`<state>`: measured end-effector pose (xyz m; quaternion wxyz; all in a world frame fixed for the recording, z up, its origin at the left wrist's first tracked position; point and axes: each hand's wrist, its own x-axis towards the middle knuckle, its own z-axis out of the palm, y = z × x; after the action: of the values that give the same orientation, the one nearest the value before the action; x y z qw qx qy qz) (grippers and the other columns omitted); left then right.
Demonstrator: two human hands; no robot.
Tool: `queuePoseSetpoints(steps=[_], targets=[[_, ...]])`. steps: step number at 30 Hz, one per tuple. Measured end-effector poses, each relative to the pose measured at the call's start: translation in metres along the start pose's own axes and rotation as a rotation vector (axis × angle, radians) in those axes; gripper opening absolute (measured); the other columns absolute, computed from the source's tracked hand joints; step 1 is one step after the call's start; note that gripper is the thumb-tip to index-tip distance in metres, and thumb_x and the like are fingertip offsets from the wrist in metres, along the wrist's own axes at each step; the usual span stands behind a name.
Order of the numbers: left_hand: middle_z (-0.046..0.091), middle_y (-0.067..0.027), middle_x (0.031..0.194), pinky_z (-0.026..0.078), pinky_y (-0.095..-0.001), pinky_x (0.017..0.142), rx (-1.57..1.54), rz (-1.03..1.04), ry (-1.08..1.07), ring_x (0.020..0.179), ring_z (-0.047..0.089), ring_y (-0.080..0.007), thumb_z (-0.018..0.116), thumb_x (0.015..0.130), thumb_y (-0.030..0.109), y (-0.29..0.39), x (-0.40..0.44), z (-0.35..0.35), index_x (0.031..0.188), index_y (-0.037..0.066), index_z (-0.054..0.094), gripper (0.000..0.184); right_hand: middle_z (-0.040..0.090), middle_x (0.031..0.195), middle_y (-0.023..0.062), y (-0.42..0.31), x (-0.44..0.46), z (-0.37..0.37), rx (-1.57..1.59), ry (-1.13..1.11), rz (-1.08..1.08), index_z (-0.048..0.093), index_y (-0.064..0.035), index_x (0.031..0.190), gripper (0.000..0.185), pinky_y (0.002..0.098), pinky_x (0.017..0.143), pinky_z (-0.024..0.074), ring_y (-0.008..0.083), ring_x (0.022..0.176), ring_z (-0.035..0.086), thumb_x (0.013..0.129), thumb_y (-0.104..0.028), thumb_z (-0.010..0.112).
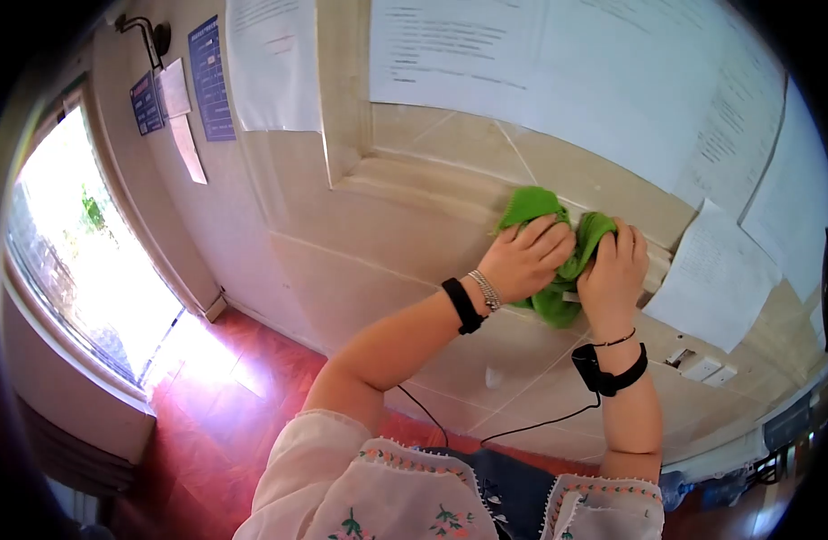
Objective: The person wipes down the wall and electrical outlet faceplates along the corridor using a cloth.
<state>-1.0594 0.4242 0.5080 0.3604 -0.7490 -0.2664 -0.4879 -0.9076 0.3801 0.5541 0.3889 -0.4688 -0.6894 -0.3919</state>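
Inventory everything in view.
Crumpled cloth: one, green, in both hands
Tiled wall: one, beige, ahead
Printed paper sheets: several, white, upper wall
Rectangular posters: two, blue, upper left
Paper slips: two, pale, beside posters
Curved fixture: one, black, upper left
Doorway: one, white, left
Floor: one, red-brown, below
Square plates: two, white, right wall
Thin cable: two lengths, black, below arms
Clutter: uncounted, partly blue, lower right
Wristbands: two, black, on wrists
Embroidered sleeves: two, white, bottom
Left hand: one, on cloth
Right hand: one, on cloth

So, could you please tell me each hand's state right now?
Left hand: closed, holding green cloth.
Right hand: closed, also holding green cloth.
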Motion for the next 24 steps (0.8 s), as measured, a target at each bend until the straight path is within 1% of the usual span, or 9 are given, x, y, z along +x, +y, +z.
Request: queuePoseSetpoints(steps=[6,8,10,12,13,18,20,22,24], targets=[[0.050,-0.0030,0.118,0.037,-0.0406,0.089,0.033,-0.051,-0.036,0.114,0.044,-0.0236,0.060,0.063,0.019,-0.088,-0.037,-0.052,0.115,0.013,0.052,0.053,0.053,0.109,0.0127,-0.082,0.033,0.024,0.123,0.034,-0.106,0.056,0.0000,0.090,0.024,0.0440,0.084,0.0388,0.0329,0.104,0.047,0.066,-0.004,0.056],[0.049,-0.0039,0.120,0.036,-0.0412,0.091,0.142,-0.109,-0.053,0.115,0.043,-0.0252,0.060,0.063,0.018,-0.124,-0.055,-0.071,0.117,0.012,0.051,0.055,0.053,0.106,0.0115,-0.127,0.053,0.042,0.193,0.048,-0.107,0.056,-0.0008,0.087,0.020,0.0428,0.084,0.0387,0.0304,0.104,0.047,0.067,-0.005,0.056],[0.048,-0.0044,0.120,0.035,-0.0418,0.093,0.120,-0.093,-0.062,0.116,0.042,-0.0258,0.060,0.062,0.019,-0.137,-0.059,-0.080,0.118,0.011,0.050,0.057,0.054,0.104,0.0115,-0.151,0.063,0.056,0.283,0.097,-0.148,0.056,-0.0013,0.083,0.015,0.0403,0.084,0.0382,0.0289,0.104,0.047,0.069,-0.007,0.054],[0.048,-0.0045,0.119,0.036,-0.0407,0.092,0.201,-0.169,-0.099,0.115,0.042,-0.0246,0.059,0.064,0.016,-0.155,-0.070,-0.093,0.118,0.010,0.050,0.055,0.054,0.104,0.0121,-0.173,0.073,0.069,0.321,0.084,-0.168,0.056,-0.0013,0.082,0.014,0.0400,0.085,0.0376,0.0289,0.104,0.047,0.070,-0.008,0.052],[0.047,-0.0057,0.122,0.034,-0.0422,0.095,0.168,-0.229,-0.124,0.118,0.040,-0.0277,0.060,0.063,0.009,-0.172,-0.079,-0.105,0.119,0.009,0.049,0.057,0.054,0.104,0.0127,-0.186,0.075,0.074,0.349,0.071,-0.167,0.057,-0.0012,0.081,0.014,0.0397,0.085,0.0370,0.0290,0.104,0.047,0.072,-0.010,0.051],[0.047,-0.0111,0.123,0.034,-0.0422,0.097,0.104,-0.263,-0.164,0.117,0.040,-0.0305,0.057,0.067,0.001,-0.206,-0.100,-0.127,0.120,0.007,0.049,0.054,0.054,0.107,0.0141,-0.221,0.092,0.096,0.360,0.155,-0.154,0.059,-0.0024,0.081,0.017,0.0434,0.087,0.0341,0.0294,0.105,0.046,0.073,-0.015,0.051],[0.050,-0.0116,0.118,0.035,-0.0438,0.095,0.095,-0.346,0.041,0.111,0.044,-0.0333,0.052,0.070,0.000,-0.214,-0.105,-0.126,0.115,0.005,0.051,0.046,0.054,0.109,0.0142,-0.226,0.098,0.091,0.390,0.172,-0.113,0.060,-0.0031,0.081,0.018,0.0423,0.088,0.0332,0.0290,0.107,0.045,0.073,-0.017,0.052],[0.050,-0.0130,0.117,0.034,-0.0462,0.096,0.157,-0.369,0.156,0.112,0.042,-0.0356,0.050,0.070,-0.001,-0.198,-0.098,-0.127,0.112,0.004,0.053,0.043,0.054,0.106,0.0129,-0.226,0.092,0.101,0.241,0.139,-0.136,0.060,-0.0036,0.081,0.019,0.0398,0.087,0.0328,0.0273,0.106,0.045,0.072,-0.019,0.053],[0.050,-0.0128,0.117,0.033,-0.0474,0.096,0.170,-0.329,0.104,0.112,0.042,-0.0360,0.049,0.070,-0.001,-0.199,-0.097,-0.132,0.112,0.004,0.053,0.042,0.053,0.101,0.0103,-0.224,0.097,0.093,0.292,0.188,-0.102,0.058,-0.0036,0.080,0.020,0.0366,0.082,0.0346,0.0254,0.102,0.045,0.067,-0.019,0.060]])
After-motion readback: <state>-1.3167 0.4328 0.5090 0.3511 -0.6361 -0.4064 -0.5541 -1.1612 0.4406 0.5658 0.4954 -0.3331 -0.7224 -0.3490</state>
